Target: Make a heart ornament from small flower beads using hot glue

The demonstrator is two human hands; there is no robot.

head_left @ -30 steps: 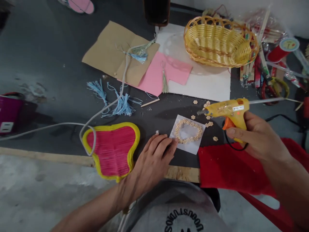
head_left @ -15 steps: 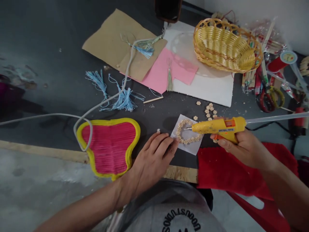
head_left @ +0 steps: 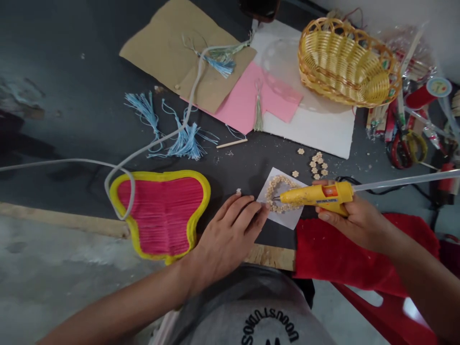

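My right hand (head_left: 354,215) grips a yellow hot glue gun (head_left: 311,196), a clear glue stick (head_left: 406,180) jutting from its back end. The metal nozzle points left, over the left side of a ring of small flower-shaped wooden beads (head_left: 289,208). That ring lies on a small white paper square (head_left: 287,222). My left hand (head_left: 239,220) rests on the dark table, fingers stretched out, with its fingertips at the paper's left edge beside the ring. Loose flower beads (head_left: 318,165) lie just beyond the glue gun.
A pink fan-shaped piece with yellow edging (head_left: 161,211) lies left, a grey cord (head_left: 151,143) looping over it. Blue tassels (head_left: 187,143), pink paper (head_left: 242,110) and a wicker basket (head_left: 348,67) lie farther back. Scissors (head_left: 401,151) are at right; red cloth (head_left: 334,249) hangs over the front edge.
The glue gun has moved slightly left and down, bringing its nozzle from inside the ring to its left side. My left hand stays nearly still; the view has shifted a little.
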